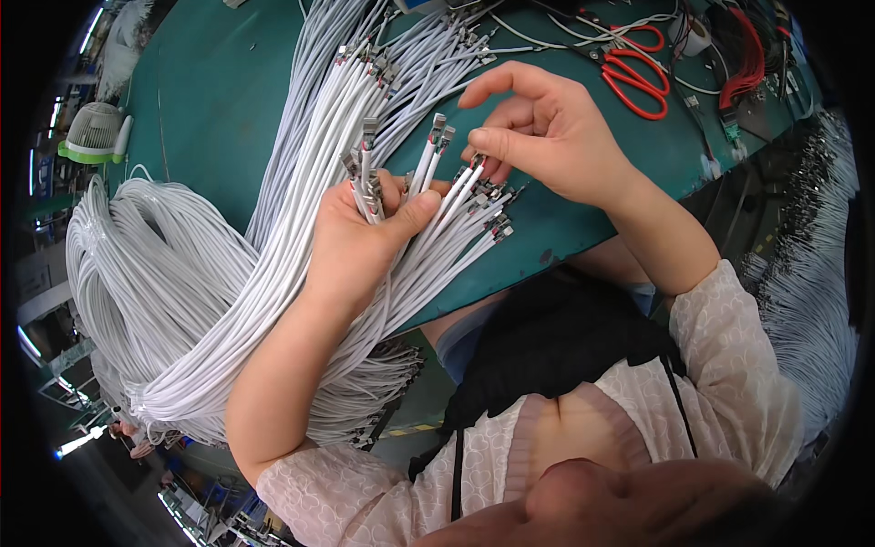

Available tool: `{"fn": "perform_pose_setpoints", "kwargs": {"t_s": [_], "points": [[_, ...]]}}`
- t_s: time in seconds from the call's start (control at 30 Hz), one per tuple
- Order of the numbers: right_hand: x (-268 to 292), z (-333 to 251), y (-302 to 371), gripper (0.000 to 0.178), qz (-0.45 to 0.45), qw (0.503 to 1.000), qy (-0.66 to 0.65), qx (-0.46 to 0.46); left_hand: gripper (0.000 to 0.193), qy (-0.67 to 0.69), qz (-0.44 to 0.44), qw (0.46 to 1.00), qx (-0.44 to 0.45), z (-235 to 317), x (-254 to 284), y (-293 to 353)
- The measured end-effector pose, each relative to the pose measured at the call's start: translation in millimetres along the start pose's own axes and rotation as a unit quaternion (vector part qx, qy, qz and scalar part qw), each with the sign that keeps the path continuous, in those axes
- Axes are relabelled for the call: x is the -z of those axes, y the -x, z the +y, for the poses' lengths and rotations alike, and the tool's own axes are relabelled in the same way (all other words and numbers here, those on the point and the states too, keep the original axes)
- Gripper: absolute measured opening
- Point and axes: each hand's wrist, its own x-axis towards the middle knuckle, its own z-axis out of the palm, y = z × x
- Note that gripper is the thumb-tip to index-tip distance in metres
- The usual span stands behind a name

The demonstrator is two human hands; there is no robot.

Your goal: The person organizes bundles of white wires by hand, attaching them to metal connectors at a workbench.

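Observation:
My left hand (351,239) is closed around several white cables (425,169) with small metal connectors and bits of red at their ends. Some of these ends stick up past its fingers, spread in small groups. Thumb and fingers of my right hand (570,141) come together at the end of one white cable (467,190), with the index finger arched above; part of that end is hidden by the fingers. Under both hands, a long bundle of white cables (273,283) runs across the table, more connector ends (497,230) fanned out at the right.
Red-handled scissors (635,84) lie on the green table (205,82), near red wires (746,59) and a white roll (690,38). At left are a coiled cable bundle (159,246) and a small fan (95,128). More cables (807,292) hang at right.

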Motion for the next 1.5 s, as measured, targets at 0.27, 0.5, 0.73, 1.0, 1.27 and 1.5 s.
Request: {"fn": "perform_pose_setpoints", "kwargs": {"t_s": [0.27, 0.5, 0.73, 1.0, 1.27, 1.5], "points": [[-3, 5, 0, 0.026, 0.005, 0.999, 0.013, 0.051, 0.04, -0.035, 0.024, 0.999, -0.005, -6, 2, -2], [-1, 3, -1, 0.024, -0.013, 1.0, -0.016, 0.016, 0.037, -0.192, 0.044, 0.979, -0.058, -9, -4, 2], [-4, 4, -2, 0.022, 0.015, 0.999, -0.024, 0.032, 0.011, -0.126, 0.046, 0.99, -0.046, -11, 2, 1], [1, 6, -4, 0.026, -0.007, 0.999, 0.013, 0.034, 0.014, -0.117, 0.002, 0.993, 0.001, -13, 4, -1], [-4, 5, -3, 0.032, 0.012, 0.999, -0.031, 0.031, 0.014, -0.002, 0.013, 0.995, 0.098, -2, 8, -5], [-6, 11, -3, 0.038, 0.047, 0.997, 0.042, 0.05, 0.021, -0.049, -0.002, 0.992, 0.113, 0, 9, -4]]}}
